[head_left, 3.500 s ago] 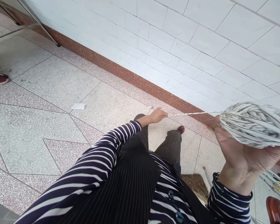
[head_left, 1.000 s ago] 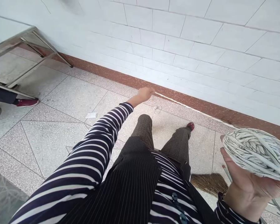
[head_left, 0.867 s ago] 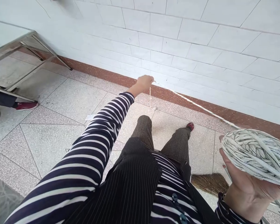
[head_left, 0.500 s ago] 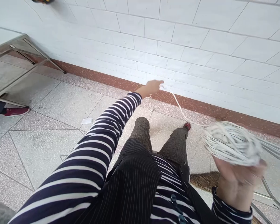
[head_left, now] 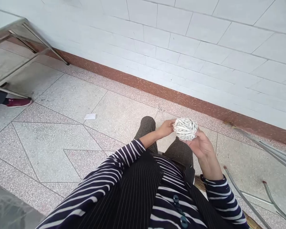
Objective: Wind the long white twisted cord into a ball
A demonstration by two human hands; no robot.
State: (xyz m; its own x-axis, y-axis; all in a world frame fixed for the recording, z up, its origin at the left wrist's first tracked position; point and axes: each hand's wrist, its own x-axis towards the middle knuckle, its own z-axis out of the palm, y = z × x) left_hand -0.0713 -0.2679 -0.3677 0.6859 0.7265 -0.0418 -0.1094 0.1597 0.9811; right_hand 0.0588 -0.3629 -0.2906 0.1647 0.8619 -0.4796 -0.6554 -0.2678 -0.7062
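Observation:
A ball of white cord [head_left: 186, 128] with dark flecks is held up in front of my knees. My right hand [head_left: 201, 144] supports it from below and from the right, fingers curled round its underside. On the other side, my left hand [head_left: 167, 128] has its fingers closed against the ball's left edge. Whether those fingertips also pinch a single strand is hidden. A small tangle of loose cord [head_left: 160, 109] lies on the floor near the wall, beyond my left knee.
A white tiled wall [head_left: 162, 63] with a red-brown skirting runs ahead. At left stands a metal-legged table [head_left: 30, 52], with another person's red shoe [head_left: 19, 102] by it. A small white paper [head_left: 90, 116] lies on the floor. Metal tubing [head_left: 267, 146] and bristles [head_left: 200, 183] are at right.
My left hand has come back from its reach toward the wall to the ball. My right hand has brought the ball inward and lower. The taut strand between them no longer shows.

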